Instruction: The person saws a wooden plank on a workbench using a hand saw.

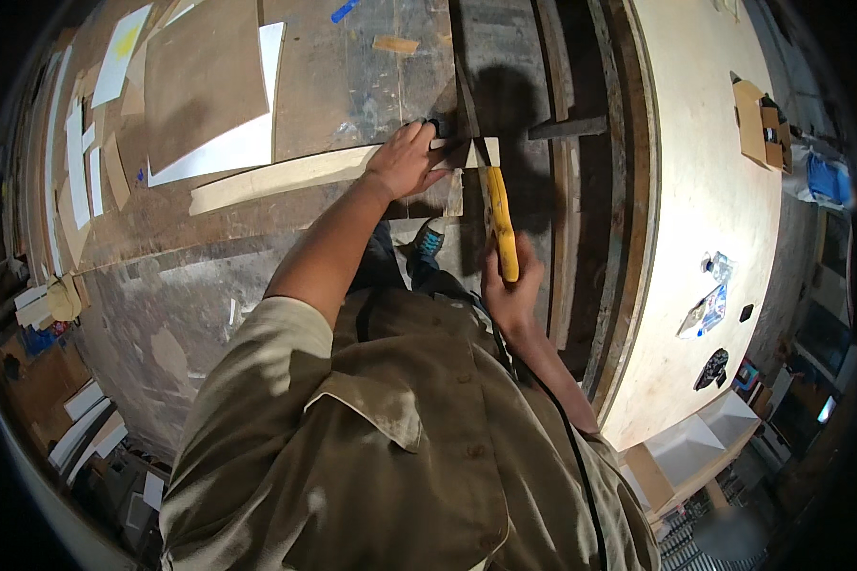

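A long pale wooden strip (290,181) lies along the near edge of the workbench, its right end sticking out past the bench's right edge. My left hand (405,162) is closed over the strip near that end, pressing it to the bench; a small dark thing by its fingertips is too hidden to name. My right hand (512,285) grips the lower end of a yellow-handled hand saw (501,219). The saw's dark, thin blade meets the strip close to its end, just right of my left hand, and points away from me.
Brown and white sheets (205,86) and narrow offcuts cover the workbench's (352,86) left side. Across a dark gap with wooden beams stands a pale panel table (709,219), bearing a cardboard box (757,124) and plastic bags (709,300). A black cable (571,428) runs down my front.
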Tool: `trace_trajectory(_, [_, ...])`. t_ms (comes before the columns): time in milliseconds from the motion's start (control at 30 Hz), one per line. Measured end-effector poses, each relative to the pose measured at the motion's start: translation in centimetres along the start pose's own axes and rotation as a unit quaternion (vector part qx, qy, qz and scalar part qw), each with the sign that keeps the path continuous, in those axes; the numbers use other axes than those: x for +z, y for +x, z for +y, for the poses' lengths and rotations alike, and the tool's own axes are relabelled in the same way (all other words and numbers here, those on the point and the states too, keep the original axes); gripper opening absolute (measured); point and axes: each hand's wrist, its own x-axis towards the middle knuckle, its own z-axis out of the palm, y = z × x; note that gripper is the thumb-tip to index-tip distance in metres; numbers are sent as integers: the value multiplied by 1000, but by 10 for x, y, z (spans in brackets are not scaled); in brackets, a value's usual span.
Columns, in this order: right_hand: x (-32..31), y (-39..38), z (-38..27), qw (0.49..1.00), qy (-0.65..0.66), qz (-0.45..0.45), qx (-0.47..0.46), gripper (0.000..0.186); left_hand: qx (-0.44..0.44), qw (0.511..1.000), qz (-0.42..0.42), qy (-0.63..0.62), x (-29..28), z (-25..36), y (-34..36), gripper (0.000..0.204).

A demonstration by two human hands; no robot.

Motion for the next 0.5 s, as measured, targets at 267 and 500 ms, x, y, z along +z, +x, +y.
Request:
trace_trajectory(267, [-7,-21,-6,1000,-2,-20,-11,8,-7,998,60,-18,3,2,1,36])
trace_trajectory(500, [-21,-47,-8,999,33,-1,25,12,44,998,11,39,0,-1,0,35])
